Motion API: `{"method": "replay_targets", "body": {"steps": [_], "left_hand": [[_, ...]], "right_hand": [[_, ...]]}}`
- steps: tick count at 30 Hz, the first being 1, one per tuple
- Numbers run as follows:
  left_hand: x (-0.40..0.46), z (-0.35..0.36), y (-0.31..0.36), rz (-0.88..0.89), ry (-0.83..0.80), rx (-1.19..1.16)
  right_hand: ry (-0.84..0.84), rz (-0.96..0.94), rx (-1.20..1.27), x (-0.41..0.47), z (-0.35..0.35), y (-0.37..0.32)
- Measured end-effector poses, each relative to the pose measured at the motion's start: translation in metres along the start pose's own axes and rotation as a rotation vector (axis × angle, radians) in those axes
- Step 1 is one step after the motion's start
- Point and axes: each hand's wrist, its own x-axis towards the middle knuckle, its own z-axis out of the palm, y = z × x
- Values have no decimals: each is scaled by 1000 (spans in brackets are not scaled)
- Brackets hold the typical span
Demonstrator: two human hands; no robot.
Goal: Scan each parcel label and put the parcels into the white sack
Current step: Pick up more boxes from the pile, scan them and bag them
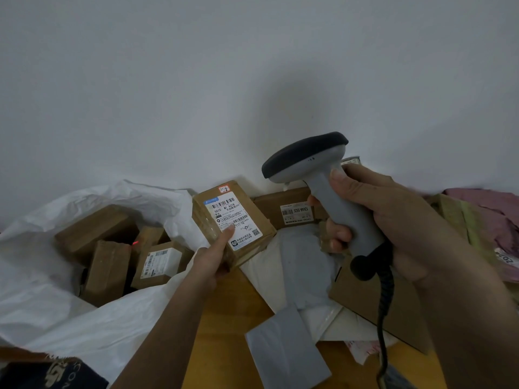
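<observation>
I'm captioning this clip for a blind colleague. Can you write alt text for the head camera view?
A person's left hand holds a small labelled cardboard parcel above the edge of an open white sack that already contains several boxes, while the right hand grips a grey handheld scanner. More parcels and mailers lie on the wooden table against a white wall.

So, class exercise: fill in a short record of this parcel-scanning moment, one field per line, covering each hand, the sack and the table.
left hand: grips small brown parcel, label facing up
right hand: grips grey barcode scanner
white sack: open, several brown parcels inside
red scanner dot: on a parcel in the sack
wooden table: grey mailers, more boxes
</observation>
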Motion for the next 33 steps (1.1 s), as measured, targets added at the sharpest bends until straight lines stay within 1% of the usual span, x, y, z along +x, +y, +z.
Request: {"method": "replay_targets", "body": {"steps": [15,22,24,26,31,33], "left_hand": [[-3,-12,-5,45,-25,-21],[-14,-40,-1,89,-22,-41],[-18,-58,8,126,24,-31],[-21,-80,17,176,120,-40],[-3,-135,24,158,413,-169],[9,-147,16,149,480,-129]], "right_hand": [[11,-1,-22,3,21,5],[-3,67,38,14,42,19],[-8,82,50,17,47,24],[-4,99,50,20,52,30],[9,148,55,25,62,41],[5,164,53,26,65,43]]}}
